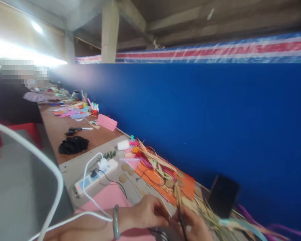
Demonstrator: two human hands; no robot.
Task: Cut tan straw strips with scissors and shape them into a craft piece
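Observation:
My left hand, with a greenish bangle on its wrist, reaches in at the bottom centre. Its fingers are pinched together, and what lies between them is too small to make out. Close beside it, my right hand is closed around a thin dark tool, blurred and partly cut off by the lower edge. A pale tan strip rises just beyond the tool. Under my left forearm lies pink paper. Ahead of both hands is an orange sheet strewn with dry strips and round brown discs.
A white power strip with plugged-in cables lies left; a white cable loops across the near left. A dark phone-like slab leans against the blue partition. Farther off are a black bundle and a seated person.

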